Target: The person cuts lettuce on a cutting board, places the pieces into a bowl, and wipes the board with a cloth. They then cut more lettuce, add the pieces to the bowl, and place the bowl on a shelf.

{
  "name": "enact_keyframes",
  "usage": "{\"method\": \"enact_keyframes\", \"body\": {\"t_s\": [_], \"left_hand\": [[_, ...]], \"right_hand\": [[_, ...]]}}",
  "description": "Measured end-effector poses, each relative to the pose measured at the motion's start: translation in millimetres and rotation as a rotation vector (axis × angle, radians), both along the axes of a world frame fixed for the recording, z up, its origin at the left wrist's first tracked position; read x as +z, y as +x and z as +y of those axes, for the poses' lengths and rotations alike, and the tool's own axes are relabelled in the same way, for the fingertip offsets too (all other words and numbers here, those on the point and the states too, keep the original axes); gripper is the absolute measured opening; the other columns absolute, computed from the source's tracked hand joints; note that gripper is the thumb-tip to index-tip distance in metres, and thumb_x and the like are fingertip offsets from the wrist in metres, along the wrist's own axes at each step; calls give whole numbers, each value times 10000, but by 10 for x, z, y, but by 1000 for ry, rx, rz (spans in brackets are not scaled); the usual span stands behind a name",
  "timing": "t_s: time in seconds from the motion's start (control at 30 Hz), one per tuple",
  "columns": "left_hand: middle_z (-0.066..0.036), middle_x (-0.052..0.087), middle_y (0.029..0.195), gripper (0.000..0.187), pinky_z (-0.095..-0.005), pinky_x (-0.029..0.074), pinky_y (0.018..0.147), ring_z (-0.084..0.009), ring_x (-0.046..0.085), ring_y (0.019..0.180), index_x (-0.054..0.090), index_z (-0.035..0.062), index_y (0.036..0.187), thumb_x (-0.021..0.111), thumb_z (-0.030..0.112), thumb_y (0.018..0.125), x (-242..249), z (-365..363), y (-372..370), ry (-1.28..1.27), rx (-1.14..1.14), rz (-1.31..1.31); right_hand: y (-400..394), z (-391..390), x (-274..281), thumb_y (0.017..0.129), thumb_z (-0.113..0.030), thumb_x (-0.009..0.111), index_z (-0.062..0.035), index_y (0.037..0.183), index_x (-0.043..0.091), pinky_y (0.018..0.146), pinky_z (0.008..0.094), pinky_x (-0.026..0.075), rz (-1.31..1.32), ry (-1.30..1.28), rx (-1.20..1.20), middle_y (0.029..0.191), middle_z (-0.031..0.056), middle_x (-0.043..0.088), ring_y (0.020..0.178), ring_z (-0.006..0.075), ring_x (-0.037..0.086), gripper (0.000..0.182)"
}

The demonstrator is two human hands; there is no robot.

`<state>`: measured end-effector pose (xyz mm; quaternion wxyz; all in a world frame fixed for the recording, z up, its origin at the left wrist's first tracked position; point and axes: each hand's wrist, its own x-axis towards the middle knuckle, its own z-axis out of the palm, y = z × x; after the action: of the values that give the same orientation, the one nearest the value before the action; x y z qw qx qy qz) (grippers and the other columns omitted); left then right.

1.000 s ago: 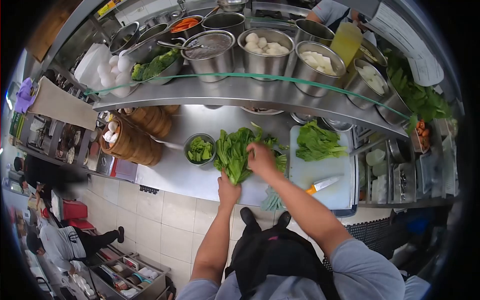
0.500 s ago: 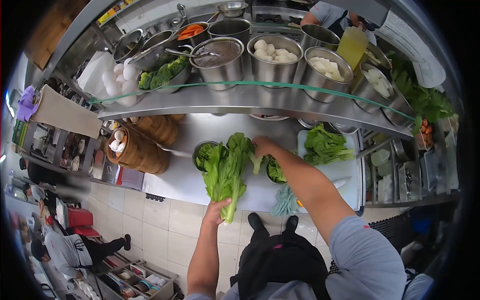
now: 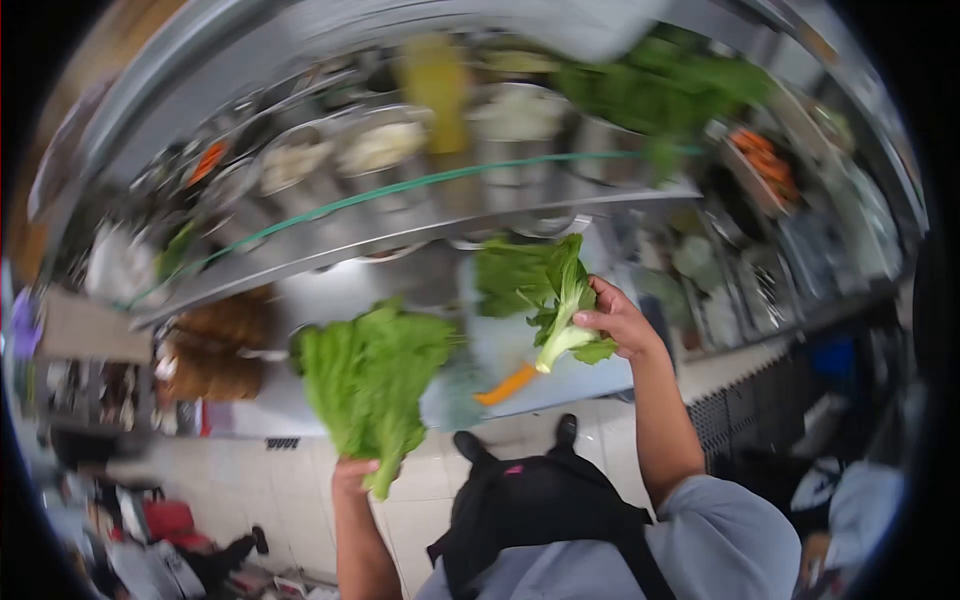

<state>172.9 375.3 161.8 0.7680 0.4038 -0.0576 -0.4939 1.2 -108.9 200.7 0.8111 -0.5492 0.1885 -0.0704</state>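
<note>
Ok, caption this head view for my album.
Left fingers grip leafy greens, right fingers a pale-stemmed bunch above the cutting board.

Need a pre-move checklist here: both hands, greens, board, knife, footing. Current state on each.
1. Left hand has the leafy bunch by its stem end: ok.
2. Right hand has the pale-stemmed green in its grip: ok.
3. Cutting board free of other things: not ok; loose greens and an orange-handled knife lie there.
4. Knife blade in plain sight: not ok; only the handle shows clearly.
5. Tiled floor dry by the shoes: cannot tell.
</note>
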Motion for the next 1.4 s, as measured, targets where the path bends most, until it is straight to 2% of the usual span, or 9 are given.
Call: {"method": "enact_keyframes", "body": {"t_s": [0.27, 0.37, 0.4, 0.6, 0.83, 1.13, 1.27, 1.33, 1.4], "left_hand": [[-267, 642, 1203, 932, -418, 615, 657, -381, 702, 885, 417, -72, 1471, 775, 60, 621, 9, -1493, -759, 78, -154, 62], [-211, 657, 1261, 770, -417, 635, 775, -327, 716, 999, 467, -46, 1466, 777, 36, 767, -272, -1971, -906, 313, -258, -165], [-161, 670, 1277, 709, -399, 609, 890, -294, 695, 1091, 504, -38, 1448, 774, 9, 794, -243, -2249, -1052, 361, -222, -272], [-122, 686, 1275, 546, -365, 502, 1022, -220, 631, 1186, 556, -4, 1407, 770, 93, 915, -83, -3560, -1817, 445, -356, -854], [-70, 690, 1219, 455, -335, 528, 917, -148, 632, 1089, 587, 30, 1386, 496, 395, 1130, -311, -3841, -1861, 366, -204, -686], [-72, 696, 1006, 323, -346, 539, 678, -156, 657, 785, 629, 29, 1219, 548, 323, 1114, -41, -3451, -1452, 216, -34, -307], [-131, 685, 1080, 176, -367, 534, 688, -223, 676, 844, 645, 19, 1191, 569, 122, 1070, 59, -3337, -1408, 580, -100, -844], [-224, 619, 1251, 298, -419, 548, 732, -323, 670, 989, 651, 46, 1225, 589, -24, 941, 160, -3411, -1493, 496, 37, -1823], [-269, 536, 1367, 429, -483, 538, 834, -414, 612, 1126, 679, 65, 1203, 609, -66, 800, 71, -3384, -1609, 587, -81, -1736]], "right_hand": [[-2241, -1829, -1077, 919, -183, 804, -63, 1408, 551, 954, 365, 565, 131, 5, -431, 1247, 110, 708, 1105, 192, 694, 563], [-2398, -1979, -1606, 844, -609, 792, -20, 1615, 348, 1187, 457, 395, 1179, -1039, -74, 1574, 265, 479, 1461, 374, 460, 1068], [-2290, -1847, -1542, 844, -609, 792, -20, 1615, 348, 1187, 457, 395, 1144, -1034, -64, 1574, 265, 479, 1461, 374, 460, 1068], [-1704, -433, -1134, 911, -502, 793, -90, 1635, 318, 1118, 456, 465, 82, 249, -52, 1536, 189, 512, 1379, 305, 538, 959], [-1395, -465, -1166, 963, -246, 713, -9, 1475, 495, 1060, 537, 514, -318, 696, -65, 1372, 172, 640, 1248, 336, 637, 605], [-1514, -665, -1114, 866, -111, 663, -67, 1509, 438, 1020, 573, 544, -470, 842, 77, 1418, 170, 598, 1136, 313, 672, 683], [-1424, -557, -1347, 859, -123, 718, -55, 1484, 468, 1012, 532, 541, -468, 826, 84, 1388, 160, 606, 1057, 261, 673, 676], [-1348, -462, -1374, 864, -128, 729, -38, 1461, 497, 1014, 518, 536, -454, 838, 91, 1360, 164, 623, 1066, 265, 672, 646], [-1299, -377, -1440, 868, -133, 740, -22, 1438, 527, 1016, 504, 531, -442, 848, 96, 1332, 167, 640, 1076, 270, 671, 618]]}}
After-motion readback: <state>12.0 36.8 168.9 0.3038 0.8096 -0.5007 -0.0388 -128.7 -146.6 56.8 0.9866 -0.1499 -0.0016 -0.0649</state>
